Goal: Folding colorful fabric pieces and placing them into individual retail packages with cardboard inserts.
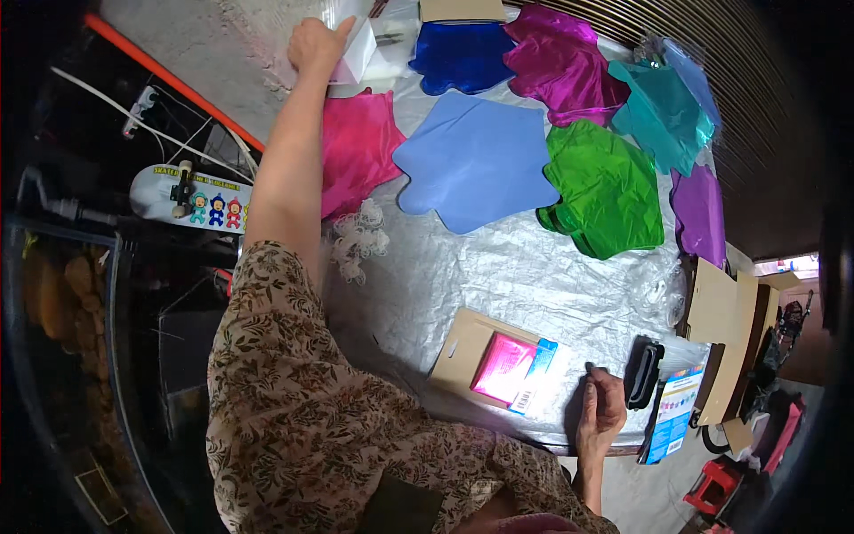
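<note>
Stretched out to the far left, my left hand point(315, 46) is against a white box-like thing point(356, 49) beside clear plastic. Its fingers bend down out of sight and its thumb stands apart, so its grip is unclear. By the near edge of the table, my right hand point(602, 411) has its fingers curled together. A small dark spot shows at their tips, too small to name. Left of that hand, a packet point(509, 369) with a pink foil face and blue edge lies on a piece of brown cardboard point(451, 351).
Flat foil balloons in pink point(360, 147), light blue point(476, 165), green point(605, 191), teal point(663, 116) and other colours cover the table's far part. White string point(360, 240) lies tangled at left. A black object point(642, 374) and blue package point(673, 414) sit at right, near cardboard boxes point(719, 311).
</note>
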